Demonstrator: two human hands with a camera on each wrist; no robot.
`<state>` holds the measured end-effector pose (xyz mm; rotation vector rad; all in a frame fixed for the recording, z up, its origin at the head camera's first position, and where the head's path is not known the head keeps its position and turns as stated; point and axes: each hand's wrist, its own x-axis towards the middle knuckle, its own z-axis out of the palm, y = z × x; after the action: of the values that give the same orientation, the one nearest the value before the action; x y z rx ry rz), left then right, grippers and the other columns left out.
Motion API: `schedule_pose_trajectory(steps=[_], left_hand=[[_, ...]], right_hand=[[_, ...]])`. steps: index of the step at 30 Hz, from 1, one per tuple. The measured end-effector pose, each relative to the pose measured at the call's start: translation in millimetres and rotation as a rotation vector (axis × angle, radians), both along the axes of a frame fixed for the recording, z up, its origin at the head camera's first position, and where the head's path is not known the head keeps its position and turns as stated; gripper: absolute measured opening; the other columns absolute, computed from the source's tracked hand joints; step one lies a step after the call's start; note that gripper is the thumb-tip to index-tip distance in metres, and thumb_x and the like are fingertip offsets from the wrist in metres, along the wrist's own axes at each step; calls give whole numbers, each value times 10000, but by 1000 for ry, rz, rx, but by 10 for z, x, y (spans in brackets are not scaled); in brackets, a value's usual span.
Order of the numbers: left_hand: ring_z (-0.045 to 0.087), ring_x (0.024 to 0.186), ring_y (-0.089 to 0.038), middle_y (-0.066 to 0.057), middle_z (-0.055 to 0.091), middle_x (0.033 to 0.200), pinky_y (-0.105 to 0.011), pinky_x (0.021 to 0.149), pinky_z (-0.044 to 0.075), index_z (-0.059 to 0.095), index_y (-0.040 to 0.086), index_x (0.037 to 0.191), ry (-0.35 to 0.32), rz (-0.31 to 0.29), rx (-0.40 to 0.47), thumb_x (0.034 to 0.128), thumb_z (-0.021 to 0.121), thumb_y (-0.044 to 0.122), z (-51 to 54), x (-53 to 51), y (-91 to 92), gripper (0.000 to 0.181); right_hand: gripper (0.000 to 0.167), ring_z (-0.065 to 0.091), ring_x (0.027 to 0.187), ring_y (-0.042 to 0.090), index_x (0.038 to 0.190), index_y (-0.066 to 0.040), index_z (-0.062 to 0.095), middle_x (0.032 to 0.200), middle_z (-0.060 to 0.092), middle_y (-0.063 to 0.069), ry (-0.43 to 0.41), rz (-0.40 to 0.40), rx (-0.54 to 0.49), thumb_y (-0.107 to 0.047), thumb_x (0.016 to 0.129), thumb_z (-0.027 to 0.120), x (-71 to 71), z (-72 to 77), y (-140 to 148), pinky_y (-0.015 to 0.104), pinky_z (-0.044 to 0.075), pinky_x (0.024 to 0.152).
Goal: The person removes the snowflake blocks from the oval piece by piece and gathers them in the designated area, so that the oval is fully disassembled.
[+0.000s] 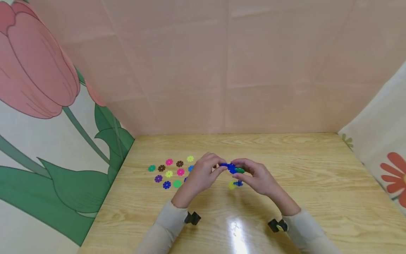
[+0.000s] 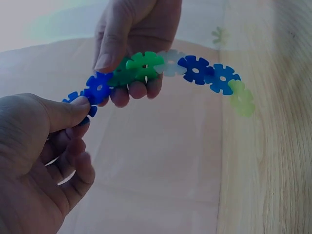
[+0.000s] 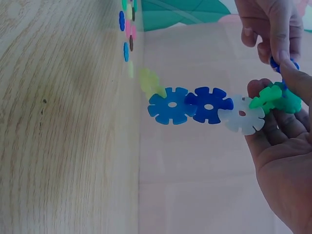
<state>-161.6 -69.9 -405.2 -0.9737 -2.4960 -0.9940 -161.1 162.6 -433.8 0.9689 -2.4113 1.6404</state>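
A chain of interlocking snowflake discs hangs between the two hands, above the table. The left hand [image 1: 203, 172] pinches a blue disc [image 1: 223, 164] at one end of the chain between thumb and fingers. Beside it is another blue disc [image 2: 99, 87], joined to green discs [image 2: 145, 66]. The right hand [image 1: 258, 177] grips the chain around the green part, thumb on one side and fingers on the other. From there a whitish disc [image 3: 242, 114], a dark blue disc [image 3: 208, 105], a lighter blue disc [image 3: 171, 105] and a yellow disc [image 3: 150, 83] extend freely.
Loose discs in several colours lie left of the hands on the wooden table [image 1: 317, 169], among them a pink disc [image 1: 169, 162], a purple disc [image 1: 158, 179] and a brown disc [image 1: 161, 168]. A pink cloth [image 1: 190, 70] covers the back; tulip-print fabric [image 1: 41, 70] stands at left.
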Motion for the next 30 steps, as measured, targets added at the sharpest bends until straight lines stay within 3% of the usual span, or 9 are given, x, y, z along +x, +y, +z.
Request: schedule_pose_trajectory(steps=[6, 9, 12, 15, 21, 24, 30], left_hand=[[626, 965, -142, 11, 706, 976, -238, 855, 539, 730, 95, 1006, 170, -11, -29, 982, 683, 168, -20, -18, 28, 90], [625, 969, -151, -6, 703, 978, -249, 866, 540, 722, 77, 999, 189, -21, -26, 984, 679, 151, -10, -13, 34, 88], [608, 952, -136, 5, 689, 980, -253, 833, 541, 717, 86, 1010, 127, -24, 2, 992, 667, 159, -12, -12, 20, 90], [596, 886, -99, 14, 688, 994, -220, 746, 541, 723, 96, 1046, 21, -17, 53, 999, 657, 190, -30, -12, -26, 125], [664, 822, -73, 5, 726, 987, -187, 708, 558, 709, 101, 1155, -208, 94, 118, 991, 670, 215, -81, -10, -145, 204], [689, 843, -99, -4, 731, 972, -188, 731, 564, 698, 100, 1177, -284, 146, 114, 999, 662, 188, -120, -20, -221, 202], [684, 854, -130, 2, 724, 967, -236, 732, 572, 694, 140, 1168, -394, 180, 70, 991, 663, 144, -244, -45, -463, 181]], right_hand=[[297, 689, 1016, 100, 1228, -8, 640, 1122, 725, 102, 3, 6, -13, -14, 937, 701, 0, -10, -4, 274, 578, 867], [294, 691, 1012, 96, 1225, -11, 641, 1120, 725, 102, 2, 2, -13, -18, 937, 702, 2, -19, -3, 280, 583, 855], [296, 692, 1008, 91, 1231, -11, 640, 1120, 725, 107, -11, -7, -13, -26, 942, 699, 7, -21, 1, 264, 584, 841], [304, 696, 1009, 97, 1253, -6, 634, 1134, 724, 121, -32, -21, -2, -32, 955, 683, 8, -16, 18, 247, 583, 835], [317, 706, 978, 82, 1275, -5, 629, 1138, 725, 123, -52, -32, 0, -41, 963, 675, 9, -16, 56, 256, 591, 814], [321, 710, 959, 89, 1274, -8, 633, 1125, 730, 117, -41, -36, -1, -40, 959, 681, 4, -23, 66, 258, 594, 799], [328, 712, 876, 108, 1285, -44, 644, 1083, 747, 70, -6, -67, 36, -56, 960, 686, -8, -34, 82, 258, 590, 726]])
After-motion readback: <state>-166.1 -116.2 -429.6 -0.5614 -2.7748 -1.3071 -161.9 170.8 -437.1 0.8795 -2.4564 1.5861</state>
